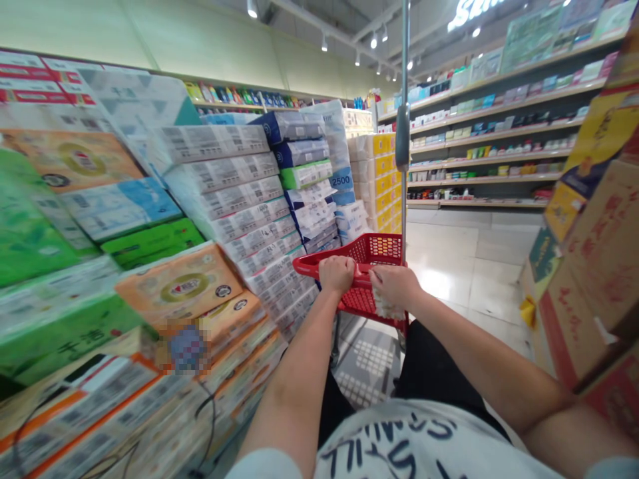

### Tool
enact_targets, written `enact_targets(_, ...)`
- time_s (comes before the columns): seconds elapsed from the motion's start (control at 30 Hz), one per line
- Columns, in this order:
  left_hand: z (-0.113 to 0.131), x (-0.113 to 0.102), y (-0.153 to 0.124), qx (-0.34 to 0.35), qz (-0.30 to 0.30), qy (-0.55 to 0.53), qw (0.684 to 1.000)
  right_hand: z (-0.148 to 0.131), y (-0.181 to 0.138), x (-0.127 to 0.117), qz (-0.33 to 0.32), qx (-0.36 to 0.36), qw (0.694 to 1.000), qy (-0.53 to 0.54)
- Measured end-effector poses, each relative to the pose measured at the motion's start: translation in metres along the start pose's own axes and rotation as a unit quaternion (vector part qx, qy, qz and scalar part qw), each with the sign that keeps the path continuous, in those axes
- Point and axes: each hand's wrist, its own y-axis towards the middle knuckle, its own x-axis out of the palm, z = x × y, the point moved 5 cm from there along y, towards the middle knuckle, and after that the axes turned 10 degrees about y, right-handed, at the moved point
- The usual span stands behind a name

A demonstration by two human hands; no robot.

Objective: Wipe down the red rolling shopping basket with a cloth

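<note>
A red plastic shopping cart (367, 301) with a perforated basket stands right in front of my body. My left hand (337, 274) is closed around the left part of its red handle. Closed on the same handle, a little to the right, is my right hand (395, 286). Something whitish and crumpled (388, 308) hangs just below my right hand; I cannot make out what it is or whether the hand holds it. A thin metal pole (404, 80) with a grey grip rises upright at the cart's right side.
Stacked tissue packs (234, 193) crowd the left, with orange packs (182, 283) nearest. Cardboard boxes (594, 266) are piled at the right. Pale floor tiles (449, 259) run between them towards long product shelves (489, 159) at the back. A dark cable (213, 406) lies on the lower left packs.
</note>
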Motion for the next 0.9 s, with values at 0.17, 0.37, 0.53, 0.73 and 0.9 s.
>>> enact_targets(0.17,0.001,0.002,0.001,-0.002,-0.004,-0.001,1.000,0.011,0.003,-0.003,0.035,-0.015,0.999,0.016)
enact_targets(0.37,-0.014,0.011,0.007,0.015,-0.031,-0.032,0.999,-0.005,-0.009,0.003,0.072,-0.040,0.996,0.040)
enact_targets(0.53,-0.026,0.003,0.012,-0.010,0.035,-0.084,0.996,-0.012,-0.002,0.005,0.048,-0.040,0.985,0.158)
enact_targets(0.73,0.048,-0.027,-0.028,0.086,0.156,-0.295,0.939,0.012,0.010,0.020,0.096,0.049,0.923,0.370)
enact_targets(0.9,0.084,-0.024,-0.044,0.132,0.141,-0.188,0.963,0.032,0.010,0.013,0.149,0.108,0.738,0.649)
